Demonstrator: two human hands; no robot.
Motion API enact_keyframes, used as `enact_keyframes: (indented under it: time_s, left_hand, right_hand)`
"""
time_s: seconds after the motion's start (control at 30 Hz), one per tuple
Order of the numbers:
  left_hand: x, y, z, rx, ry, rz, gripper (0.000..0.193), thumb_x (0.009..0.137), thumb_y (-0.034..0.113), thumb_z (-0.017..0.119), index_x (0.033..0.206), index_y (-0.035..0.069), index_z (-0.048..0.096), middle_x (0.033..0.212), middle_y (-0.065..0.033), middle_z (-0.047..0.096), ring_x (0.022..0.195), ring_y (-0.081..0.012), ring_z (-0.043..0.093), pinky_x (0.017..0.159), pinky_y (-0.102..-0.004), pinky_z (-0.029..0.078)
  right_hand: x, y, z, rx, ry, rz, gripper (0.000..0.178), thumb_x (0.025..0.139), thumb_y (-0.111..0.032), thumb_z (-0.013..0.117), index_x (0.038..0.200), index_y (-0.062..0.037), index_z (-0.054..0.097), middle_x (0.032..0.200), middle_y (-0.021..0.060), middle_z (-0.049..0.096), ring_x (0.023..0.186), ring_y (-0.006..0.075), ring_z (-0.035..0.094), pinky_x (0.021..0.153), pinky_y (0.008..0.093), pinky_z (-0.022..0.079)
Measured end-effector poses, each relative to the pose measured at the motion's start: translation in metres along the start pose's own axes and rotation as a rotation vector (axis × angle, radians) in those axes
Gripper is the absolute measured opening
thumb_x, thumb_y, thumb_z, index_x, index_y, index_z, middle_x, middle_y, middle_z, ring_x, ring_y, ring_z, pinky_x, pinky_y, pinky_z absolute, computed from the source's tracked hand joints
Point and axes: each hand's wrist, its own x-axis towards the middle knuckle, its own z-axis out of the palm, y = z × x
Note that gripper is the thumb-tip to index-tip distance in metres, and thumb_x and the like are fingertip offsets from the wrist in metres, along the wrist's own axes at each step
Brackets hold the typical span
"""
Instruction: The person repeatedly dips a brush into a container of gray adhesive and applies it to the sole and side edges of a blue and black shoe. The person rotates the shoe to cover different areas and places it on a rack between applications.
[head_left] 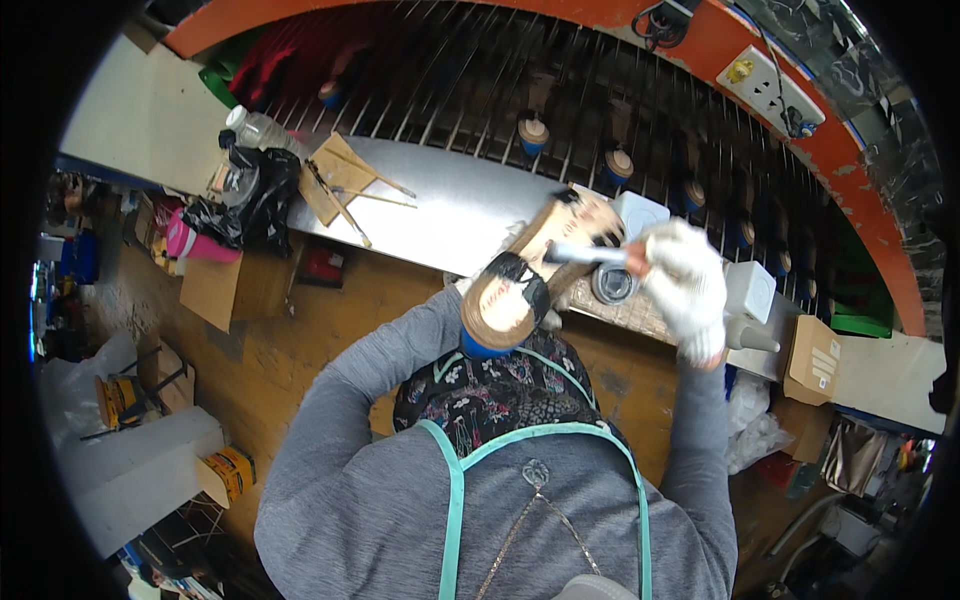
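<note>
A shoe upper on a last (500, 303) lies bottom up before my body, its beige underside edged with black and blue showing under the heel. My left hand (466, 286) is at its heel end, mostly hidden, with only bits of a pale glove showing; it seems to support the shoe from below. In a white glove, my right hand (686, 285) pinches a brush (590, 254), its dark tip over the shoe's middle. Just below the brush stands an open round pot (613, 284) with dark contents.
White boxes (749, 290) and a grey nozzle bottle (752, 337) stand at right. Beyond the metal shelf (440, 215), a rack of rods (440, 90) carries several similar lasts (619, 165). Thin brushes (340, 205) on cardboard, a black bag (265, 195) and a clear bottle (262, 130) are at left.
</note>
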Motion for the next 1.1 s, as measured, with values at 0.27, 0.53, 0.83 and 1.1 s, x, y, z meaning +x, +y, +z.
enact_keyframes:
  time_s: [0.27, 0.53, 0.83, 1.1]
  left_hand:
    - [0.005, 0.048, -0.079, 0.087, 0.097, 0.114, 0.102, 0.080, 0.074, 0.063, 0.150, 0.003, 0.039, 0.140, -0.0251, 0.054, 0.120, -0.0359, 0.062, 0.100, -0.0491, 0.055]
    - [-0.004, 0.051, -0.118, -0.083, 0.074, 0.154, 0.105, 0.079, 0.073, 0.067, 0.152, 0.005, 0.036, 0.141, -0.0264, 0.053, 0.117, -0.0444, 0.062, 0.097, -0.0545, 0.055]
    - [0.014, 0.110, -0.220, -0.291, 0.388, 0.284, 0.046, 0.099, 0.043, 0.055, 0.128, 0.007, 0.055, 0.116, -0.0149, 0.065, 0.103, -0.0325, 0.065, 0.102, -0.0536, 0.049]
    - [0.062, 0.266, -0.289, -0.512, 0.609, 0.475, 0.060, 0.088, 0.058, 0.066, 0.124, 0.011, 0.057, 0.119, -0.0225, 0.060, 0.099, -0.0350, 0.063, 0.096, -0.0610, 0.048]
  right_hand:
    - [0.010, 0.001, 0.041, -0.143, 0.211, 0.046, 0.008, 0.079, -0.013, 0.078, 0.080, -0.0076, 0.074, 0.091, 0.0070, 0.068, 0.074, 0.0197, 0.060, 0.067, 0.0335, 0.043]
    - [0.048, 0.027, 0.085, -0.370, 0.361, 0.134, 0.012, 0.075, -0.013, 0.079, 0.083, -0.0095, 0.071, 0.095, 0.0056, 0.068, 0.080, 0.0194, 0.062, 0.076, 0.0367, 0.036]
    - [0.054, 0.076, 0.178, 0.780, 0.123, 0.963, 0.030, 0.101, -0.030, 0.057, 0.089, -0.0034, 0.065, 0.084, -0.0039, 0.061, 0.075, 0.0066, 0.052, 0.065, 0.0273, 0.042]
    - [0.134, 0.134, 0.246, 0.038, 0.117, 0.760, 0.043, 0.096, -0.042, 0.060, 0.106, 0.0004, 0.062, 0.102, 0.0230, 0.065, 0.088, 0.0388, 0.064, 0.079, 0.0497, 0.049]
